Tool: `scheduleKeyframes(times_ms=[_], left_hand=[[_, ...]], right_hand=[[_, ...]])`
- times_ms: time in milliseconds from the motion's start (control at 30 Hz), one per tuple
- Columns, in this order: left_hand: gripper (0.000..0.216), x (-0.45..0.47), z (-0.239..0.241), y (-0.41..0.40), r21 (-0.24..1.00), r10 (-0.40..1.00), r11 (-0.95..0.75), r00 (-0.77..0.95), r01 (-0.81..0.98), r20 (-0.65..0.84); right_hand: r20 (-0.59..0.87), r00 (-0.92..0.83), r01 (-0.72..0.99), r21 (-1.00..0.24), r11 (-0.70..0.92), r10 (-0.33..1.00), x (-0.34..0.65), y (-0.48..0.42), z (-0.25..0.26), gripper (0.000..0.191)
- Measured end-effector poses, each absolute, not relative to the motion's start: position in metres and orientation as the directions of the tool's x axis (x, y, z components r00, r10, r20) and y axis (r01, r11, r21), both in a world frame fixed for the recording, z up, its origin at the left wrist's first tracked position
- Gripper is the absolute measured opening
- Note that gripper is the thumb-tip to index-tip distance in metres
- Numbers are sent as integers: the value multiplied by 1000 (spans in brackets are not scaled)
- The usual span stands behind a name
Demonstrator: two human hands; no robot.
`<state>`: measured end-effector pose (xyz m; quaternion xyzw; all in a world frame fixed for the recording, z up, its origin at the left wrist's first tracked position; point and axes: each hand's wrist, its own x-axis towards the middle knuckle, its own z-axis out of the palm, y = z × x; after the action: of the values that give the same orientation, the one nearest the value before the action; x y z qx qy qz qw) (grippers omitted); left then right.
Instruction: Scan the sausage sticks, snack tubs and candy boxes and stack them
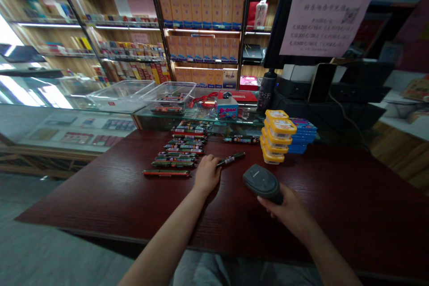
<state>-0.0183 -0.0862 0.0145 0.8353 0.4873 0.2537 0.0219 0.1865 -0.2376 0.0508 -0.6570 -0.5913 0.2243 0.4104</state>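
My left hand point(208, 173) is closed on one end of a dark pen point(232, 159) just above the dark red wooden table point(134, 208). The pen's other end points right and away from me. Wrapped round the handle of a dark grey barcode scanner point(260, 181) is my right hand point(284, 208); the scanner's head faces left, toward the pen. Left of my left hand, several patterned pens point(177, 156) lie in a column of rows, and a red-and-dark pen point(166, 173) is the nearest of them. More pens point(241, 139) lie farther back, beside the yellow boxes.
Stacked yellow-lidded boxes point(276, 136) stand at the right, with blue packs point(301, 135) behind. Clear plastic bins point(170, 91) and a small blue-pink box point(227, 108) rest on the glass counter point(201, 118). A monitor point(277, 31) with a paper notice point(323, 24) stands back right.
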Motion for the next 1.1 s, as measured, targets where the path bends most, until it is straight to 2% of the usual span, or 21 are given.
scheduleKeyframes(times_ms=[67, 133, 233, 333, 500, 667, 900, 1000, 1100], left_hand=[[19, -18, 15, -86, 284, 828, -522, 398, 804, 394], [19, -18, 15, -87, 282, 836, -512, 396, 811, 380], [23, -17, 16, -88, 238, 844, -491, 390, 838, 367], [26, -15, 16, -89, 165, 852, -467, 392, 869, 349], [19, -13, 19, -87, 104, 870, -428, 378, 898, 317], [17, 2, 28, -70, 100, 876, -435, 394, 895, 279], [30, 47, 39, -25, 73, 830, -492, 442, 868, 339], [31, 59, 33, -5, 135, 844, -470, 400, 872, 357], [28, 61, 21, 11, 274, 888, -412, 316, 869, 334]], right_hand=[[164, 145, 594, -803, 47, 976, 187, -240, 53, 30], [185, 136, 659, -751, 51, 973, 188, -242, 53, 30], [254, 143, 835, -550, 21, 957, 193, -243, 47, 27], [335, 85, 932, -360, 44, 938, 201, -242, 34, 26], [476, -10, 970, -210, 125, 880, 214, -239, 7, 29], [487, -60, 967, -187, 171, 872, 215, -237, -4, 32], [500, -69, 958, -210, 198, 863, 215, -236, -6, 32], [505, -59, 953, -229, 199, 861, 218, -235, -9, 32], [499, -41, 954, -237, 182, 865, 218, -235, -9, 31]])
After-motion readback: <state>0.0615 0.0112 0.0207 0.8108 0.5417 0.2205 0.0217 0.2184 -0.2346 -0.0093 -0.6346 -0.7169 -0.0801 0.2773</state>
